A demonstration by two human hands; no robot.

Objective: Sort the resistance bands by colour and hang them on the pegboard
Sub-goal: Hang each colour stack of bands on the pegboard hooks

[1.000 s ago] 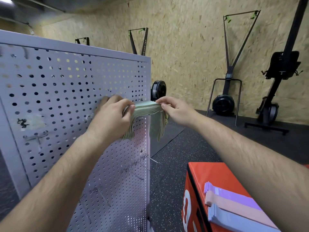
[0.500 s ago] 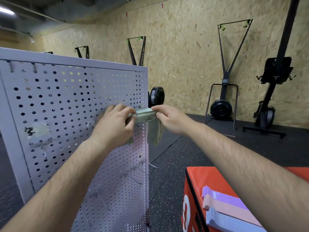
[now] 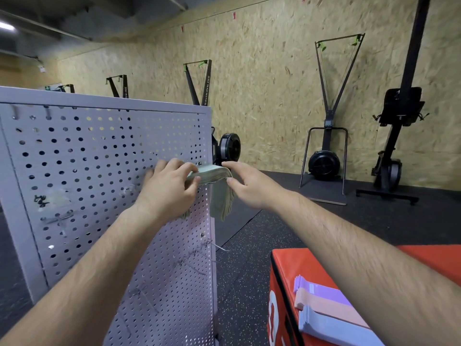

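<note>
A thick bundle of pale green resistance bands [image 3: 220, 196] is draped over a peg near the right edge of the grey pegboard [image 3: 99, 158], with its ends hanging down. My left hand [image 3: 169, 186] grips the bundle's left part, fingers on top and thumb underneath. At the bundle's outer end is my right hand [image 3: 252, 186], its forefinger and thumb spread loosely, at most touching the bands. Purple [image 3: 321, 293], peach [image 3: 329, 308] and blue [image 3: 331, 330] bands lie side by side on the red box [image 3: 287, 260] at lower right.
Bare wire hooks [image 3: 219, 247] stick out of the pegboard lower down and at the left. Black ski machines [image 3: 324, 161] stand along the chipboard wall behind. The floor between the pegboard and the red box is dark speckled rubber.
My right hand has loosened its pinch on the green bundle and drawn back a little. The left hand keeps its hold. The view has tilted upward.
</note>
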